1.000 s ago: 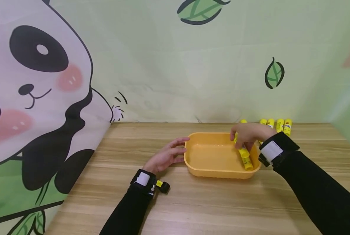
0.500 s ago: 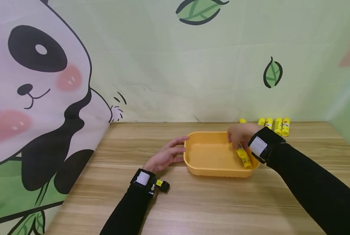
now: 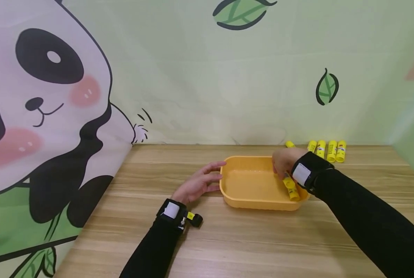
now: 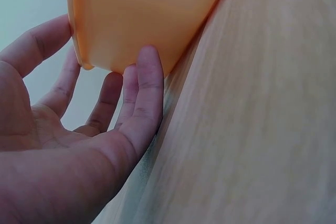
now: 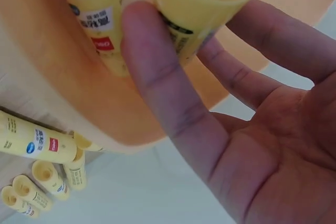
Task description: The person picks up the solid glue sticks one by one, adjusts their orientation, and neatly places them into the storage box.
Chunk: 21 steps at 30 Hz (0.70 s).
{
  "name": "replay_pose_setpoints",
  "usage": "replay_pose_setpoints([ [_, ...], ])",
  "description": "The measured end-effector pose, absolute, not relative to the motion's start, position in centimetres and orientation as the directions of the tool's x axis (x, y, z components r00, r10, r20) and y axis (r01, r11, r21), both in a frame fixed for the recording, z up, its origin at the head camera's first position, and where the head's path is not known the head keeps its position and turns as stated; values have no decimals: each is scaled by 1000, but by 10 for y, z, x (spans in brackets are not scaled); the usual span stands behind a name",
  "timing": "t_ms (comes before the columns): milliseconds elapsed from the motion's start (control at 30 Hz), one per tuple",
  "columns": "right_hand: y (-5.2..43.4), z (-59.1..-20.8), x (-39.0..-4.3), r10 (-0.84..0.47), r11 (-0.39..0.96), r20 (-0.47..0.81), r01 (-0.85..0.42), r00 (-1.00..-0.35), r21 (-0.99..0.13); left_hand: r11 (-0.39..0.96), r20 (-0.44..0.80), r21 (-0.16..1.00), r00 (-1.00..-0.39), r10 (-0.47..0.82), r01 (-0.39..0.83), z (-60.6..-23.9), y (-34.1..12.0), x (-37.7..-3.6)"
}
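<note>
A shallow yellow-orange tray [image 3: 252, 189] sits on the wooden table. At its left end is my left hand [image 3: 195, 186], fingers spread and fingertips at the tray's wall [image 4: 142, 19]. My right hand [image 3: 285, 161] reaches over the tray's right end and pinches a yellow glue stick [image 5: 205, 11] between thumb and fingers. The hollow end of this stick faces the right wrist camera. Another glue stick [image 5: 97, 17] lies in the tray along the right wall, partly covered by the held one in the head view.
Several yellow glue sticks [image 3: 332, 151] lie at the table's back edge, right of the tray. One more glue stick [image 3: 290, 144] shows behind my right hand. A printed panda backdrop [image 3: 207, 77] rises directly behind the table.
My right hand has shifted slightly left and lower into the tray, still holding the glue stick, its wrist turning over. My left hand keeps its place at the tray.
</note>
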State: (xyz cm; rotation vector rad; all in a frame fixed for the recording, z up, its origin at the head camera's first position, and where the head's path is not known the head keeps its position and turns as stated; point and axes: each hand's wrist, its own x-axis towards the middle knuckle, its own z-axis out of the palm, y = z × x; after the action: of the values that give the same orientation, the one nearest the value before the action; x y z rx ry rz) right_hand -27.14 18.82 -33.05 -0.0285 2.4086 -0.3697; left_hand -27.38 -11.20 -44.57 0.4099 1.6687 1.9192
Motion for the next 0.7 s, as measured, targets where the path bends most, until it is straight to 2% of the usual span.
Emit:
replay_pose_setpoints([
  [200,184,-344,-281,-151,989,-612,-117,-777,-95,-68,-129,976,-798,588,-208,-445,-111,-274],
  [233,192,-359,-292,-164,986,-601,-141,-782,-85,-67,-129,976,-799,587,-207,-444,-111,-274],
  [400,188,-359,-284,-87,996,-582,-72,-808,-49,-62,-131,977,-799,587,-205,-443,-111,-273],
  [467,177,-342,-267,-60,998,-574,-64,-817,-14,-62,-132,976,-798,588,-207,-443,-110,-273],
  [600,172,-337,-256,-63,994,-547,-99,-835,37,-63,-132,976,-797,589,-208,-443,-110,-274],
  [700,170,-338,-252,-29,997,-539,-61,-842,41,-65,-129,977,-797,590,-205,-443,-109,-275],
])
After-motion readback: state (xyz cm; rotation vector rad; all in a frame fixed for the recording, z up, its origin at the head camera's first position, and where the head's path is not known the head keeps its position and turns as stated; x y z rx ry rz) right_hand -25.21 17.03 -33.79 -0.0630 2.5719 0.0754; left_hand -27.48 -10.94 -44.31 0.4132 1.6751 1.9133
